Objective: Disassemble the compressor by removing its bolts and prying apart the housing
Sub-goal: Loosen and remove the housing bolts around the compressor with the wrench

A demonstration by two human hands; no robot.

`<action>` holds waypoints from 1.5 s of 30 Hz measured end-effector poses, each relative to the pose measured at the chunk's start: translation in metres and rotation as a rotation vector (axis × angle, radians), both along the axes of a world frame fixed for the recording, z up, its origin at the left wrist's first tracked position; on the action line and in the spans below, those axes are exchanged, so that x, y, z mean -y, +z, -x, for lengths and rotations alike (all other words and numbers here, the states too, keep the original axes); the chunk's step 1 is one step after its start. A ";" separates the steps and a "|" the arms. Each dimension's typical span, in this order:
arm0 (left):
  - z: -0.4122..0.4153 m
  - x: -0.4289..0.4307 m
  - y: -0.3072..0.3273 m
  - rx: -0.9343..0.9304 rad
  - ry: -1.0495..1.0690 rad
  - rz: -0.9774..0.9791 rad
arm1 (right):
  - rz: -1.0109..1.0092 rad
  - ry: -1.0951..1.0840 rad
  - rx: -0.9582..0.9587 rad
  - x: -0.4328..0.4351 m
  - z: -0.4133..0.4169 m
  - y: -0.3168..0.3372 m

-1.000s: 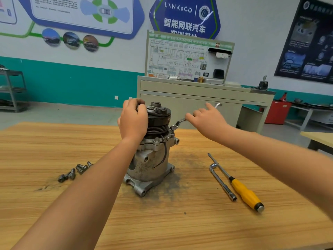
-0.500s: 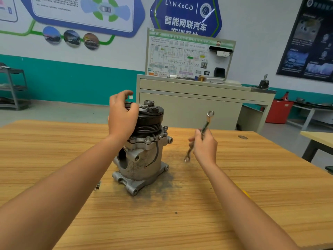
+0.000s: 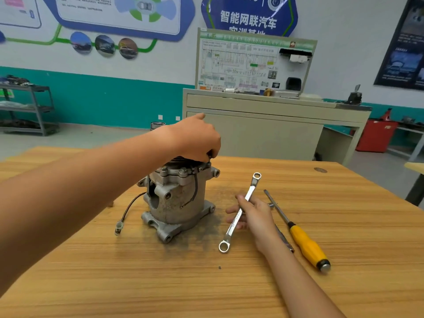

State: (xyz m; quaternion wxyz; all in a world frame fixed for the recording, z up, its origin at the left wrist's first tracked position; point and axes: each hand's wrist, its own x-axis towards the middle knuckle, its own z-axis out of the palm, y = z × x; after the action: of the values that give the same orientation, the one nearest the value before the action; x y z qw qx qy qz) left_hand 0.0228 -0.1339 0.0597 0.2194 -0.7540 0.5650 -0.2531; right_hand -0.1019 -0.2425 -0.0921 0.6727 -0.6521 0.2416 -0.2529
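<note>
The grey metal compressor [image 3: 176, 200] stands upright on the wooden table [image 3: 206, 283], with bolts showing in its top flange. My left hand [image 3: 197, 140] covers its black pulley and grips it from above, so most of the pulley is hidden. A black cable with a plug [image 3: 118, 227] trails from the compressor's left side. To the right of the compressor, my right hand [image 3: 251, 215] holds a silver ring spanner [image 3: 238, 214] by its shaft, low over the table.
A yellow-handled screwdriver [image 3: 307, 246] and a metal L-shaped wrench [image 3: 283, 239] lie right of my right hand. Dark grime surrounds the compressor's base. A beige cabinet [image 3: 263, 131] with a display board stands behind the table, a grey shelf rack [image 3: 27, 109] at far left.
My right hand took the spanner off the compressor's top and lowered it to the table on the right. My left hand stayed on the pulley. The view has shifted and the loose bolts left it.
</note>
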 end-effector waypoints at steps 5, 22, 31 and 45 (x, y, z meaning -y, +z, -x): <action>-0.008 0.000 0.016 -0.194 -0.063 0.157 | 0.007 0.029 -0.006 0.001 -0.003 -0.002; -0.048 -0.246 -0.142 -0.844 0.601 1.064 | 0.073 0.011 -0.081 0.003 -0.005 -0.012; -0.071 -0.244 -0.185 -0.733 0.699 1.069 | 0.099 0.008 -0.101 0.005 -0.005 -0.013; -0.086 -0.251 -0.186 -0.668 0.807 1.229 | 0.121 0.025 -0.157 0.006 -0.007 -0.014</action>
State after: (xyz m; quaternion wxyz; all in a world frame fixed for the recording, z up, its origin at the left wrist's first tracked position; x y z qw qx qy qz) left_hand 0.1083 0.1175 -0.1266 -0.3405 -0.9215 0.0449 -0.1813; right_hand -0.0951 -0.2488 -0.1058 0.6141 -0.7123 0.2697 -0.2068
